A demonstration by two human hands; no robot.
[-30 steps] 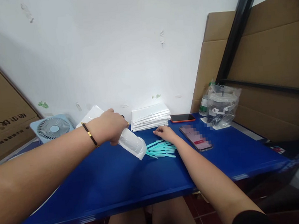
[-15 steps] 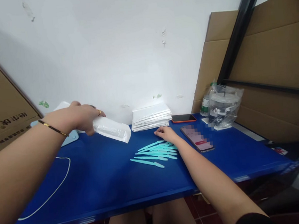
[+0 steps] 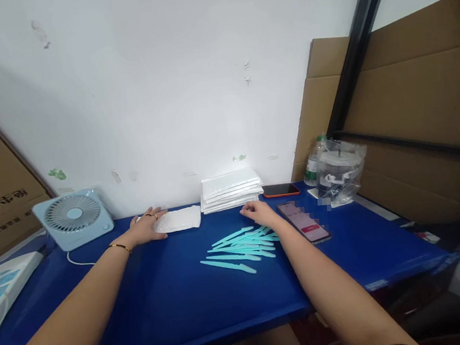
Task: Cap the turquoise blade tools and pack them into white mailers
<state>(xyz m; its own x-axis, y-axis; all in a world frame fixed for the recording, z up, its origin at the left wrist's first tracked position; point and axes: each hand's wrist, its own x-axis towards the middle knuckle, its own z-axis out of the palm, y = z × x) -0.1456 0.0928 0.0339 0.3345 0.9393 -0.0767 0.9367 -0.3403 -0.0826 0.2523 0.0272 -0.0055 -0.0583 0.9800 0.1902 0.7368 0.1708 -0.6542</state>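
A white padded envelope [image 3: 181,218] lies flat on the blue table near the wall. My left hand [image 3: 148,228] rests over its left end with the fingers spread. To the right of it stands a stack of similar white padded envelopes [image 3: 231,189]. In front of that stack a loose pile of teal eyebrow razors [image 3: 240,248] is fanned out, handles to the right. My right hand [image 3: 259,213] hovers or rests just behind the pile, its fingers curled together and nothing visible in them.
A light blue fan [image 3: 72,214] stands at the left, with a white power strip [image 3: 10,288] before it. On the right are a phone with a lit screen [image 3: 304,222], an orange-edged phone [image 3: 281,190], a bottle [image 3: 311,169] and a bagged clear container [image 3: 338,171]. Cardboard [image 3: 420,97] borders the right.
My left hand has lowered the white padded envelope onto the table left of the stack, and its fingers have spread. My right hand stays by the razors. The view has shifted, showing the fan.
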